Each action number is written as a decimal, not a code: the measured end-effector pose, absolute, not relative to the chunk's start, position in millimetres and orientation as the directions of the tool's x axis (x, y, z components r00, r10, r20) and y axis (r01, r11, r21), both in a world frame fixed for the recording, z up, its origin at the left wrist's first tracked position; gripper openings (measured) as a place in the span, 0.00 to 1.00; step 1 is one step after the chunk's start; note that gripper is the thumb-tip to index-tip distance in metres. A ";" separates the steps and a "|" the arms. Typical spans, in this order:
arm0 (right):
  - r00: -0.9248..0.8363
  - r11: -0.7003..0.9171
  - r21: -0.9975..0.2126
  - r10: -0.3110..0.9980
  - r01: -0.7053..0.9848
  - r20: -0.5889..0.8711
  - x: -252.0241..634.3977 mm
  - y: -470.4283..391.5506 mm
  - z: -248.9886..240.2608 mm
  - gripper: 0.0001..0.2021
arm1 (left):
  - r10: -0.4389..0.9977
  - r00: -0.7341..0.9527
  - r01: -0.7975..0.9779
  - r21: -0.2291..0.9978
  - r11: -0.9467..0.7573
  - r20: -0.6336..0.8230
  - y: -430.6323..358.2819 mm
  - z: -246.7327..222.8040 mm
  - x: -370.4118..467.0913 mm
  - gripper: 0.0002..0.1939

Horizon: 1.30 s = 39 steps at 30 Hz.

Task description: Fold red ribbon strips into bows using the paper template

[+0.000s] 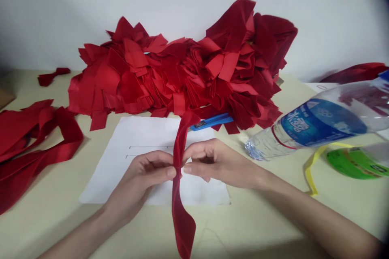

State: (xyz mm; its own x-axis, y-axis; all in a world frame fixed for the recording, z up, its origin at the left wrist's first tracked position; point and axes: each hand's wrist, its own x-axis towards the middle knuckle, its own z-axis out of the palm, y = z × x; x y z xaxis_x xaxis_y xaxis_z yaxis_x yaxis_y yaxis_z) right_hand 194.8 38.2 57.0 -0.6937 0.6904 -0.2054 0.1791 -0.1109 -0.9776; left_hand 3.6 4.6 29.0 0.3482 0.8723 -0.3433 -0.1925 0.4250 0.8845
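A long red velvet-like ribbon hangs upright between my two hands, its lower end twisted and widening toward the front of the table. My left hand is closed, pinching the ribbon's left edge between thumb and fingers. From the other side my right hand meets the ribbon's right edge with thumb and forefinger; the fingertips behind it are partly hidden. Under both hands lies a white paper sheet with thin printed lines. Just beyond the ribbon, a blue-handled cutter-like tool rests at the sheet's far edge.
A large heap of cut red pieces stands against the wall. More red strips lie at left. To the right are a tilted clear bottle with a blue label, a green-labelled container and a yellow strip.
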 end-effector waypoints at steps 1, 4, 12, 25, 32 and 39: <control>-0.694 -0.114 -0.977 0.690 0.178 -0.207 195.1 38.8 57.2 0.08 | 0.869 0.358 -0.207 0.878 0.432 -0.343 4.8 29.5 3.8 0.03; -0.686 -0.147 -0.975 0.694 0.166 -0.221 194.4 38.6 56.3 0.09 | 0.859 0.383 -0.241 0.861 0.447 -0.339 4.5 30.0 4.1 0.02; -0.686 -0.126 -0.985 0.707 0.118 -0.172 191.6 35.0 56.7 0.10 | 0.801 0.504 -0.293 0.809 0.510 -0.323 6.7 24.4 2.5 0.04; -0.638 -0.046 -0.970 0.746 0.238 -0.192 191.7 34.0 50.0 0.13 | 0.834 0.407 -0.251 0.832 0.495 -0.373 6.3 18.6 5.3 0.02; -0.628 -0.082 -0.964 0.745 0.252 -0.227 191.8 32.9 47.6 0.14 | 0.844 0.393 -0.174 0.872 0.458 -0.365 2.8 25.6 3.7 0.06; -0.717 -0.141 -0.975 0.661 0.172 -0.222 194.5 39.1 48.2 0.11 | 0.832 0.391 -0.168 0.858 0.485 -0.394 4.6 24.9 6.1 0.04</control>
State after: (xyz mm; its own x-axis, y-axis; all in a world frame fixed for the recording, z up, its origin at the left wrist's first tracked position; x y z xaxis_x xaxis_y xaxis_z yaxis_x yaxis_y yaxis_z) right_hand 194.5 39.1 48.2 -0.7167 0.6610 -0.2225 0.1723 -0.1413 -0.9749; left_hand 6.1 4.6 24.9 0.3913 0.8317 -0.3938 -0.1675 0.4852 0.8582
